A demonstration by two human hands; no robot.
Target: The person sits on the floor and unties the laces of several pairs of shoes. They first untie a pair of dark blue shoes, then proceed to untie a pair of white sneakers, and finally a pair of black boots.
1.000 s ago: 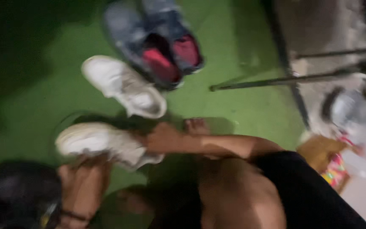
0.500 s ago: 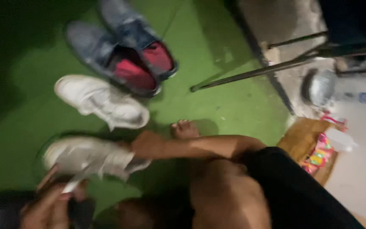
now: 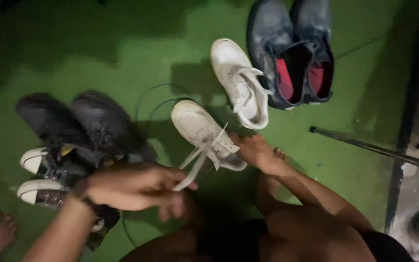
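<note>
A white sneaker (image 3: 204, 136) is taken as the landmark; it lies on the green floor (image 3: 136, 53), toe pointing away, with its laces loose and not yet tied. The left hand (image 3: 132, 187), just nearer than the sneaker, is closed on a white lace (image 3: 192, 170) that is drawn taut from the eyelets. The right hand (image 3: 258, 151) is pressed against the heel side of the sneaker, fingers curled on it; whether it grips the shoe cannot be told. The lacing is judged as under way, with the knot left to be made. A second white sneaker (image 3: 241, 82) lies just beyond the landmark, a blue-grey pair (image 3: 292, 53) farther beyond, and dark shoes (image 3: 81, 131) to its left. Compared with half a second ago, the lace is now pulled out clearly and the dark shoes have come into view.
</note>
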